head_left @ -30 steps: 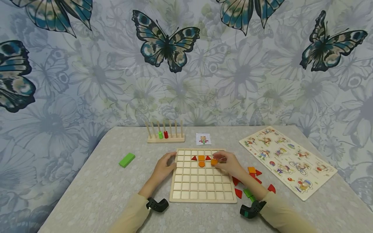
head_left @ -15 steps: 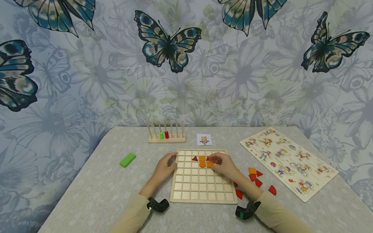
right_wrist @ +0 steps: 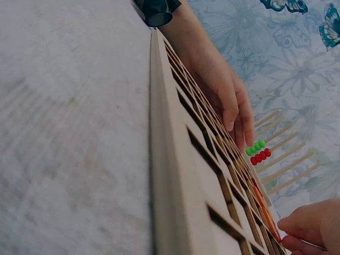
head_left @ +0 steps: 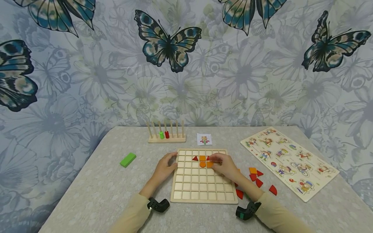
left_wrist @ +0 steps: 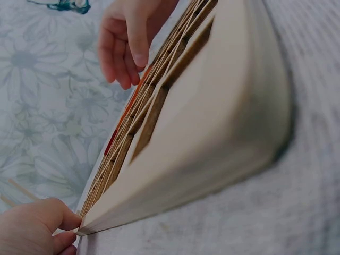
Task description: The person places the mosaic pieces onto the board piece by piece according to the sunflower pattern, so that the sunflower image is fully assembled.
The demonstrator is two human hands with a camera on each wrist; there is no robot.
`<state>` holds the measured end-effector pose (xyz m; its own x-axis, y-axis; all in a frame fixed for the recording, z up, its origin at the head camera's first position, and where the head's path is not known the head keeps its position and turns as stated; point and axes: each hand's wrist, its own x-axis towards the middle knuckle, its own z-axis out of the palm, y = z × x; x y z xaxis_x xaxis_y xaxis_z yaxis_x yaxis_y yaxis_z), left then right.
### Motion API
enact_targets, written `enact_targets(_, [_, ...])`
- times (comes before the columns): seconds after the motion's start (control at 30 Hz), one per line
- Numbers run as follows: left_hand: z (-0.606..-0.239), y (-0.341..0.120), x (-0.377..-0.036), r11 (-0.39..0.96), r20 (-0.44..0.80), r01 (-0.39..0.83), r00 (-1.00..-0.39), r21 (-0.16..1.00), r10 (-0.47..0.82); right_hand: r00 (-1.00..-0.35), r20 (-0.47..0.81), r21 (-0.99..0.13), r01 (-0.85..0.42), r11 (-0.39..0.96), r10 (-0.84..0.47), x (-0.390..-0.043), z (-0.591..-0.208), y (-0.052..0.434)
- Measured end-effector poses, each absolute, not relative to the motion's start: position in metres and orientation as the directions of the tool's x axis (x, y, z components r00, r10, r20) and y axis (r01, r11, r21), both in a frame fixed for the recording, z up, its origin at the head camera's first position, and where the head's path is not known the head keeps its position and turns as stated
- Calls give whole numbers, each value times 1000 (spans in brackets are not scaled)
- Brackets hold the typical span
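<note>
A wooden grid board [head_left: 203, 187] lies on the table between my hands. My left hand [head_left: 164, 167] grips its left edge between thumb and fingers. In the board's upper cells sit a red triangle [head_left: 195, 158], an orange square tile [head_left: 202, 158] and an orange round tile [head_left: 202, 164]. A second red triangle [head_left: 208, 158] is partly covered by my right hand [head_left: 223, 165]. That hand's thumb and fingers pinch another orange square tile [head_left: 209, 164] at the cell right of the round one. Whether it lies fully flat cannot be told.
Loose red pieces [head_left: 259, 183] and an orange square [head_left: 253, 170] lie right of the board, partly behind my right forearm. A picture puzzle board [head_left: 287, 161] is farther right. Behind stand a peg stand [head_left: 167, 139] and a pattern card [head_left: 204, 139]. A green block [head_left: 128, 160] lies left.
My right hand has moved left with the orange square tile, bringing it to the cell beside the round tile, and has stayed there since. My left hand has kept its place on the board.
</note>
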<state>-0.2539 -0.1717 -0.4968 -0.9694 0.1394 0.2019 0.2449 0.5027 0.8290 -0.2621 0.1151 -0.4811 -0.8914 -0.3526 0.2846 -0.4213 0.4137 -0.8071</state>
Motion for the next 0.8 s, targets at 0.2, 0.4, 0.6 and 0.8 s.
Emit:
enact_targets(0.2, [-497, -170, -255, 502, 210, 255, -967, 826, 145, -909, 274, -787, -399, 471, -313, -262, -476, 126])
enact_targets(0.4, [-497, -170, -256, 508, 218, 263, -965, 821, 147, -923, 264, -804, -370, 465, -279, -261, -478, 150])
enact_targets(0.6, [-500, -172, -258, 512, 232, 273, -962, 814, 144, -936, 263, -789, -349, 505, -235, -254, -480, 182])
enact_targets(0.8, [-501, -172, -259, 518, 228, 268, -963, 812, 142, -940, 264, -761, -341, 551, -217, -243, -484, 219])
